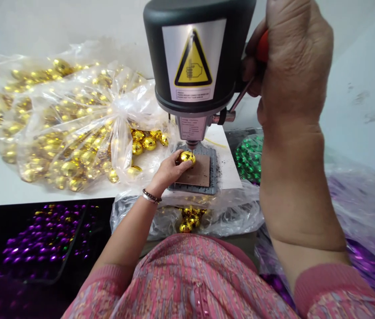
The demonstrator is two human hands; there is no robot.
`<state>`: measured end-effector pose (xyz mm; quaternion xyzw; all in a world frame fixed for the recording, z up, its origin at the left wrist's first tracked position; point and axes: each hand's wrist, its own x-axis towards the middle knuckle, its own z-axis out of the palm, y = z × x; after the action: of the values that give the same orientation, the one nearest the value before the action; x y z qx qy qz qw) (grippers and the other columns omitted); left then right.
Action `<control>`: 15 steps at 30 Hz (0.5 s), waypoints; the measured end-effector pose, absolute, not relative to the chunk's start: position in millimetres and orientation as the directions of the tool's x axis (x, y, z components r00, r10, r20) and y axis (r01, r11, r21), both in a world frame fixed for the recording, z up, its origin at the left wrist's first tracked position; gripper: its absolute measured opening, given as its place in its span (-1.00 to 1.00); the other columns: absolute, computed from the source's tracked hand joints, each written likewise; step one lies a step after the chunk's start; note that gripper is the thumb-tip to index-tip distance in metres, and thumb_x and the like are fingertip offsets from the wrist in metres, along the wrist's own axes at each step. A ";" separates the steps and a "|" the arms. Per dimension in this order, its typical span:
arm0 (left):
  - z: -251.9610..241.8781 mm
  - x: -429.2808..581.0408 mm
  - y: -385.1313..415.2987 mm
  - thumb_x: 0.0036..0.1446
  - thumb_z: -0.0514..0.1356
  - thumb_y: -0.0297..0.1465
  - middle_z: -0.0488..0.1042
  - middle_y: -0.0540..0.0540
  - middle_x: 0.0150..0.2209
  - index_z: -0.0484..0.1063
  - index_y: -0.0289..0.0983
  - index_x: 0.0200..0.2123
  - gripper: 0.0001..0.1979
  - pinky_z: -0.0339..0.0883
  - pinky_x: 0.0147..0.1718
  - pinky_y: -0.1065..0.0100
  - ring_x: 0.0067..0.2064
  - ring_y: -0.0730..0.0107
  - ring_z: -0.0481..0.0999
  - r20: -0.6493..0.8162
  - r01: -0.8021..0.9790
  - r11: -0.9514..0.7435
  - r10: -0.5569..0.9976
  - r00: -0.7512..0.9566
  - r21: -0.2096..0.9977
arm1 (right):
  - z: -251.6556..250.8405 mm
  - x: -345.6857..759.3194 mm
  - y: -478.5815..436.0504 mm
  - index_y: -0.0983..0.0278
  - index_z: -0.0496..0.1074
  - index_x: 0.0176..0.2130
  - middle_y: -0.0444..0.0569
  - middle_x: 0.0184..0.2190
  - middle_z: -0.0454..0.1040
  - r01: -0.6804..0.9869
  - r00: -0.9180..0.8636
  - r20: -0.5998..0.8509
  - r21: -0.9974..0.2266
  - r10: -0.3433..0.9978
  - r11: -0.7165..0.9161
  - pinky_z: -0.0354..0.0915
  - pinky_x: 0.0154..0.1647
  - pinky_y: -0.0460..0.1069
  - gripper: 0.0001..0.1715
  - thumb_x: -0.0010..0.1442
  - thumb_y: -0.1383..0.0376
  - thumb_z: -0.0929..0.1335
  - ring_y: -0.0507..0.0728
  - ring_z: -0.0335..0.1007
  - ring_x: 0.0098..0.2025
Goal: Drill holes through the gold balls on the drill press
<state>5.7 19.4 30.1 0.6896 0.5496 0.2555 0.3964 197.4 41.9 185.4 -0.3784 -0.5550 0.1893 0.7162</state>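
The left hand pinches one gold bauble under the drill; the right hand closes around its one red lever; about six loose baubles lie just beyond the pinch.

Left hand pins gold mirrored ball under bench drill — right hand grips red lever knob.

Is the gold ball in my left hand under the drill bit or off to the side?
Under it: the left hand holds the gold ball directly below the drill bit.

Red handle mostly hidden, label text illegible
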 end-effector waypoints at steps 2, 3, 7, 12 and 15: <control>30.4 4.9 20.6 0.15 0.24 -0.21 0.59 -0.12 -0.08 0.48 -0.29 0.02 -0.59 0.36 -0.01 0.28 -0.05 0.21 0.53 -0.103 0.563 -0.068 0.959 0.265 0.824 | 185.7 197.5 41.4 0.30 0.23 -0.48 -0.26 -0.62 0.20 0.155 0.320 0.649 -0.755 0.690 0.637 0.14 -0.60 -0.21 -0.49 0.28 -0.03 0.27 -0.17 0.18 -0.63; 29.9 4.7 20.7 0.13 0.25 -0.21 0.58 -0.13 -0.08 0.48 -0.30 0.02 -0.57 0.36 -0.02 0.28 -0.06 0.21 0.53 -0.107 0.569 -0.061 0.960 0.257 0.820 | 185.7 197.5 41.4 0.30 0.23 -0.48 -0.26 -0.62 0.19 0.166 0.321 0.647 -0.758 0.692 0.631 0.15 -0.59 -0.22 -0.52 0.30 0.02 0.25 -0.18 0.17 -0.63; 27.7 5.6 18.5 0.06 0.31 -0.22 0.59 -0.08 -0.13 0.45 -0.28 0.08 -0.49 0.41 -0.10 0.32 -0.15 0.29 0.55 -0.111 0.572 -0.048 0.965 0.240 0.819 | 185.6 198.0 43.2 0.29 0.23 -0.49 -0.25 -0.61 0.19 0.190 0.331 0.639 -0.766 0.694 0.614 0.16 -0.56 -0.22 -0.57 0.36 0.16 0.18 -0.18 0.16 -0.63; 28.5 10.7 14.3 0.02 0.35 -0.33 0.60 -0.09 -0.09 0.49 -0.30 0.08 -0.49 0.42 -0.07 0.33 -0.11 0.28 0.56 -0.043 0.654 -0.153 0.961 0.274 0.741 | 186.1 198.9 46.1 0.27 0.23 -0.47 -0.26 -0.62 0.18 0.171 0.339 0.623 -0.777 0.705 0.605 0.17 -0.59 -0.20 -0.65 0.35 0.24 0.21 -0.15 0.18 -0.65; 26.7 13.2 14.8 0.01 0.36 -0.40 0.56 -0.17 0.06 0.49 -0.32 0.11 -0.46 0.38 0.08 0.29 0.03 0.22 0.54 0.052 0.664 -0.291 0.934 0.355 0.689 | 185.7 199.4 46.4 0.27 0.24 -0.45 -0.26 -0.61 0.19 0.174 0.339 0.625 -0.776 0.703 0.606 0.17 -0.59 -0.21 -0.65 0.36 0.22 0.20 -0.16 0.18 -0.64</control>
<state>13.2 14.8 26.7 0.7694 0.5190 0.2311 0.2921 199.4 46.4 185.7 -0.4030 -0.5439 0.1859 0.7122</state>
